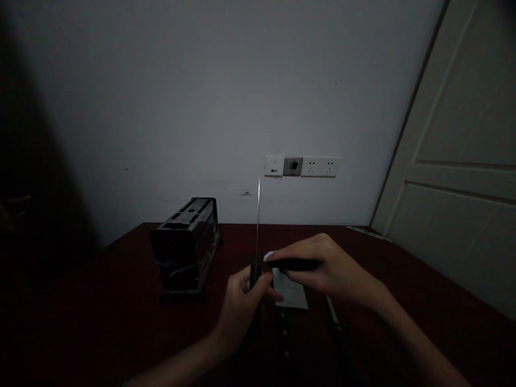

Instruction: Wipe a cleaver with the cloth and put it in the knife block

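Observation:
My left hand [244, 301] is closed around the black handle of a knife [258, 226], whose thin blade points straight up, seen edge-on. Close beside it, my right hand [322, 263] grips a black-handled tool [296, 264] with a white rounded end near the base of the blade. I cannot tell whether that end touches the knife. Below the hands lies a cleaver [294, 294] with a wide pale blade and a riveted dark handle, partly covered by my fingers. A narrower knife [332, 310] rests to its right, under my right wrist.
A black knife block [177, 252] with slots in its top stands on the left of the dark red table [237, 244]. Behind are a wall with sockets [320, 166] and, at right, a pale door [455, 188]. A flat strip [368, 233] lies at the back right. Light is dim.

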Demonstrator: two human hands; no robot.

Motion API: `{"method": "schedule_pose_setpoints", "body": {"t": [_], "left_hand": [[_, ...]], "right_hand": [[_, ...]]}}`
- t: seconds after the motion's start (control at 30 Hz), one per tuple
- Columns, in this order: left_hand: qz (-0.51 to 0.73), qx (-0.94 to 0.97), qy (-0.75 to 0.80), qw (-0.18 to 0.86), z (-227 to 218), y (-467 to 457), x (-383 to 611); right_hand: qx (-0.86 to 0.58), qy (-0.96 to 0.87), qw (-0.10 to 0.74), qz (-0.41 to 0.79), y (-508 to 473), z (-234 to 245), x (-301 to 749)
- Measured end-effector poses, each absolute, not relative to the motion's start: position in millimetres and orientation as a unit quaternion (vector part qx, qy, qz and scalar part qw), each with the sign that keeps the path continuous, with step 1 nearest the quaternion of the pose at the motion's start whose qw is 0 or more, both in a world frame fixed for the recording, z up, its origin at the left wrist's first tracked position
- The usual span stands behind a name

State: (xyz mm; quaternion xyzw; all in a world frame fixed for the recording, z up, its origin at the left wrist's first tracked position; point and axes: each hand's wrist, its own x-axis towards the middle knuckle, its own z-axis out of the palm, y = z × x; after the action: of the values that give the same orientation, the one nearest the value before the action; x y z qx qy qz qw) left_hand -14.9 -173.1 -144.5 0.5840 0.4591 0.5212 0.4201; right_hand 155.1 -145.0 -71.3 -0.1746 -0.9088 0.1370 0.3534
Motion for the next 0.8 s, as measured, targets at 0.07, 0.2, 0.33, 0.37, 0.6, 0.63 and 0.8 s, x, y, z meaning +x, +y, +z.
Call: {"method": "schedule_pose_setpoints", "body": {"t": [0.07,0.2,0.33,0.37,0.6,0.63,0.8], "left_hand": [[0.524,0.575,0.453,0.436,-144,-172,-14],[0.525,0.554,0.441,0.472,-144,-172,-10],[0.509,0.545,0.449,0.492,-147,-174,-8],[0.509,0.547,0.451,0.488,-148,-175,-8],[0.506,0.556,0.453,0.479,-154,-175,-8],[0.51,0.552,0.454,0.478,-154,-174,-8],[0.524,0.542,0.452,0.476,-155,-173,-7]], "right_hand": [[-0.184,-0.912,0.345,0.126,-144,-73,154],[-0.191,-0.919,0.329,0.105,-142,-77,152],[-0.199,-0.927,0.305,0.083,-139,-81,150],[-0.205,-0.929,0.299,0.077,-138,-82,150],[-0.228,-0.93,0.279,0.069,-134,-85,150],[-0.224,-0.932,0.276,0.073,-133,-86,149],[-0.22,-0.929,0.286,0.079,-132,-86,149]]}}
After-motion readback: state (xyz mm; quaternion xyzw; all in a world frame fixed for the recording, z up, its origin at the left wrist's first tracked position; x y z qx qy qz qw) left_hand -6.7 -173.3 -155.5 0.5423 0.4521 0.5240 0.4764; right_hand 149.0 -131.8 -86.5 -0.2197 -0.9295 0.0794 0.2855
